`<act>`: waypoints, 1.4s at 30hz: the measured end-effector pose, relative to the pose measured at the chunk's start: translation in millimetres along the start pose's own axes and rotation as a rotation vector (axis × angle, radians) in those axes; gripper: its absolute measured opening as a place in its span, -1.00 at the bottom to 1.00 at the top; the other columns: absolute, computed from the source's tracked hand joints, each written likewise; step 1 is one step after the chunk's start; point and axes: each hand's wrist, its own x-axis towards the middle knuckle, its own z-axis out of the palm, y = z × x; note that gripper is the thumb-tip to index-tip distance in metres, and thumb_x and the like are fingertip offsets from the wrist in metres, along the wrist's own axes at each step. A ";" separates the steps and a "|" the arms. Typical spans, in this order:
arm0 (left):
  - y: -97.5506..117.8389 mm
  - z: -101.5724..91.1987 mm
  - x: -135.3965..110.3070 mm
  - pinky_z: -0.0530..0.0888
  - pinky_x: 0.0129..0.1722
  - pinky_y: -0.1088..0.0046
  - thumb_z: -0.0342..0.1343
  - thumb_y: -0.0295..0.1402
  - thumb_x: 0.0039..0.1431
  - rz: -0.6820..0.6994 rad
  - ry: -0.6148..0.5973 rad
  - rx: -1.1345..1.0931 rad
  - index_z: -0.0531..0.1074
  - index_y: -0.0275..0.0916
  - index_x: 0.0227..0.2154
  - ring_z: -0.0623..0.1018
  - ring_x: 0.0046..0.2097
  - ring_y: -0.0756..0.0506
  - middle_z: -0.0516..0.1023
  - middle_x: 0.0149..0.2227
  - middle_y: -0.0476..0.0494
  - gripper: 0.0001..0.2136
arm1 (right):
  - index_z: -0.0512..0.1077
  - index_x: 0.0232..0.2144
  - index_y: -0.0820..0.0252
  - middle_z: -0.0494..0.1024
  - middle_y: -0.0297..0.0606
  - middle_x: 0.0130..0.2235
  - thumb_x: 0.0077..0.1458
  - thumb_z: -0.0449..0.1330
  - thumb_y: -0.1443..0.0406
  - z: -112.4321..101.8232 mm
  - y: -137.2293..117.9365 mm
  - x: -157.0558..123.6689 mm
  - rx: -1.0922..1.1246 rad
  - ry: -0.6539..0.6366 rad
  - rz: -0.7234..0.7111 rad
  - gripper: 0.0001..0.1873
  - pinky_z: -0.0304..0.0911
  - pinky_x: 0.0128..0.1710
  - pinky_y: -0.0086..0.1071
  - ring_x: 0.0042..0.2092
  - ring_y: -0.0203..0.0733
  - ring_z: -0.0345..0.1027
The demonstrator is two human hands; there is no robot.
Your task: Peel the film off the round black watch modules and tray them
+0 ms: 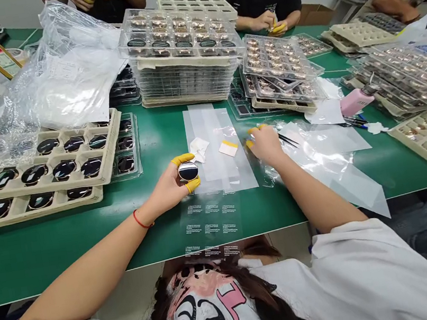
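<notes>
Black glossy disc (188, 171) is clamped by the yellow-cotted left hand (167, 188); the right hand (265, 144) is placed well apart, on clear plastic film (317, 152).

Bright, even light, seemingly overhead, with warped wide-angle edges

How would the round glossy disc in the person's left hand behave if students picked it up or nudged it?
The round glossy disc would probably roll if stood on edge, given its circular outline. Its smooth face looks slippery, which may be why the left hand holds it by the rim with yellow finger cots. It is possibly fragile, since similar discs sit apart in pockets of the beige tray.
</notes>
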 end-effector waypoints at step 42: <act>-4.7 -4.1 3.5 0.50 -0.28 0.47 0.31 -0.34 -0.03 0.045 0.171 -0.080 0.20 -0.23 0.02 0.56 -0.30 -0.01 0.54 -0.34 0.01 -0.44 | 0.54 -0.28 0.00 0.50 -0.22 -0.27 0.25 0.06 0.20 60.0 -109.6 -44.2 0.181 -0.017 -0.626 -0.76 0.10 -0.13 -0.15 -0.15 -0.12 0.23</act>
